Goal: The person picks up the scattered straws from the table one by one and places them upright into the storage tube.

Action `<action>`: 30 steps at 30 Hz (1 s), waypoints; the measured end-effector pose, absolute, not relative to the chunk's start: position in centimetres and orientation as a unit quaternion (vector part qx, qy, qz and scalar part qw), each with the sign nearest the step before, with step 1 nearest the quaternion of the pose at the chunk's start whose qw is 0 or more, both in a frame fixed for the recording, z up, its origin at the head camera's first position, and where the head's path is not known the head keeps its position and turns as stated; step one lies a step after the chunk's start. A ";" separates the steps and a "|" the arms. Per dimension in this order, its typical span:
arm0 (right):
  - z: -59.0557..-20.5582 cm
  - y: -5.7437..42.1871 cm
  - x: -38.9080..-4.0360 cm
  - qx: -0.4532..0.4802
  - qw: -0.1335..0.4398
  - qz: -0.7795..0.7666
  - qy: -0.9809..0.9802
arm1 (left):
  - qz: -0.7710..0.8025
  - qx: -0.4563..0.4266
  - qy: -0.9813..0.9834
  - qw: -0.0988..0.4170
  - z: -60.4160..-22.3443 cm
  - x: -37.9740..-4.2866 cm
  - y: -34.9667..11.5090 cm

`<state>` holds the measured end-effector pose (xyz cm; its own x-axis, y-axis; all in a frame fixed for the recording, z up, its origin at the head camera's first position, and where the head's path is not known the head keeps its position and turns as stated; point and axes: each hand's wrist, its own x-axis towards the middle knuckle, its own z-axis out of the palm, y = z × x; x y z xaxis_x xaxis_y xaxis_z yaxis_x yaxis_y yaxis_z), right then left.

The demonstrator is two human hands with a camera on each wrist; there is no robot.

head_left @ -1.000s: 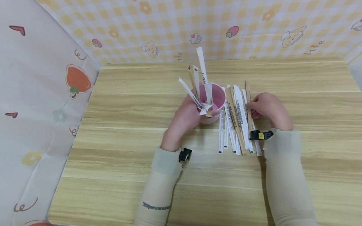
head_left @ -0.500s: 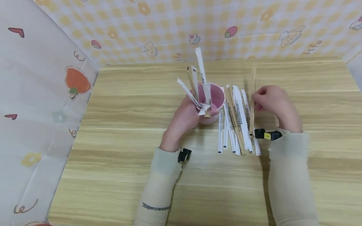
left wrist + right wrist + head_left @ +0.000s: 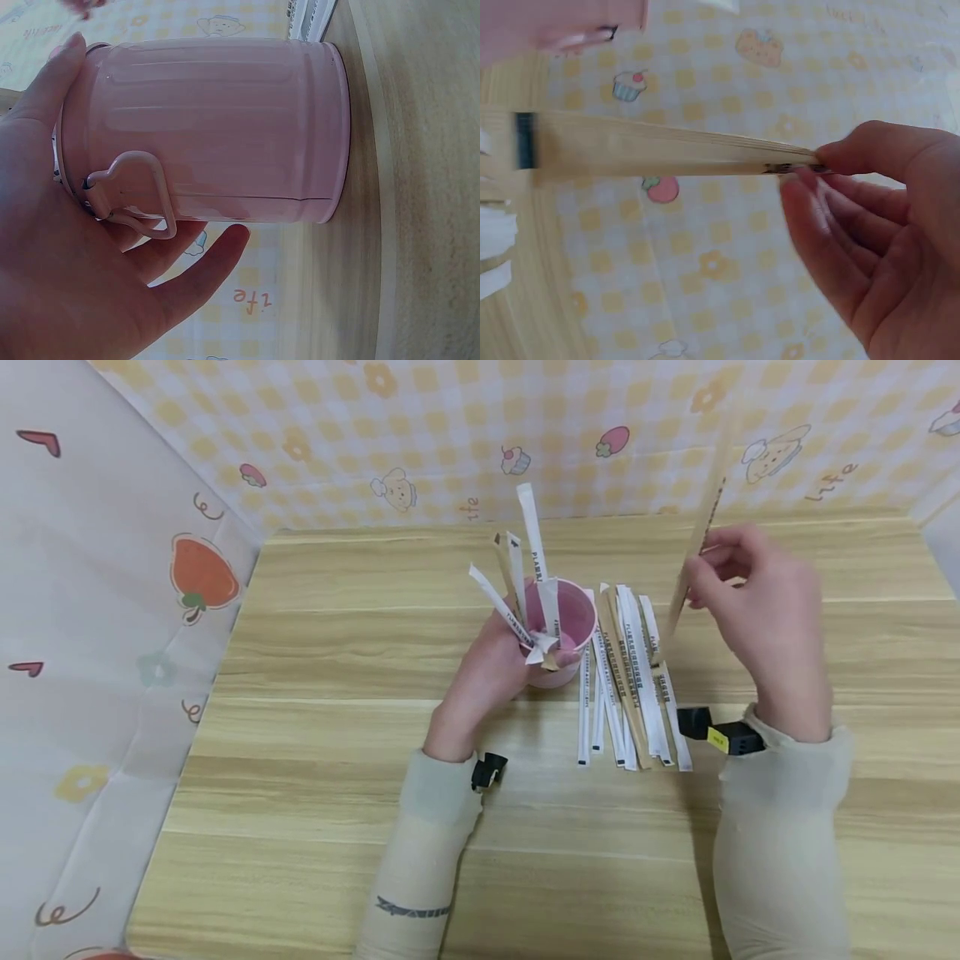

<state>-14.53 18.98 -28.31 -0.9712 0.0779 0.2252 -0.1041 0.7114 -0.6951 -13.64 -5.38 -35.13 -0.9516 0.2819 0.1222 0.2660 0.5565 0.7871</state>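
My left hand (image 3: 487,668) is wrapped round a small pink metal bucket (image 3: 210,127) near the rim. A pink wire handle (image 3: 166,199) shows on its side in the left wrist view. Several paper-wrapped straws (image 3: 531,535), white and brown, lean out of the bucket's mouth. Between thumb and fingers my right hand (image 3: 776,610) pinches a brown paper-wrapped straw (image 3: 652,146), raised above the table and tilted, blurred in the head view. To the right of the bucket lies a row of wrapped straws (image 3: 633,685), mostly white with some brown.
Everything stands on a light wood-grain table (image 3: 322,760). Behind it rises a yellow-checked cloth wall (image 3: 442,435) with cartoon prints, and a white printed cloth (image 3: 97,610) hangs on the left.
My right hand has lifted the brown straw off the right side of the row and moved it up and to the right. My left hand and the bucket have stayed in place.
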 end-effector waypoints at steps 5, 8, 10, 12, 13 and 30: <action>-27.4 17.5 -13.8 0.043 0.234 0.453 -0.859 | 0.437 0.140 0.888 0.018 -35.0 -13.5 -5.4; -27.0 16.6 -13.4 0.075 0.284 0.477 -0.828 | 0.431 0.131 0.892 0.022 -34.9 -13.4 -5.4; -26.8 16.0 -13.1 0.093 0.308 0.490 -0.810 | 0.430 0.130 0.893 0.025 -34.9 -13.3 -5.4; -26.7 15.5 -12.8 0.113 0.326 0.496 -0.797 | 0.435 0.134 0.890 0.024 -34.9 -13.4 -5.4; -26.7 15.3 -12.8 0.120 0.330 0.499 -0.792 | 0.441 0.138 0.887 0.023 -34.9 -13.4 -5.3; -28.7 11.5 -12.6 0.252 0.263 0.419 -0.832 | 0.430 0.149 0.890 0.022 -34.9 -13.6 -5.4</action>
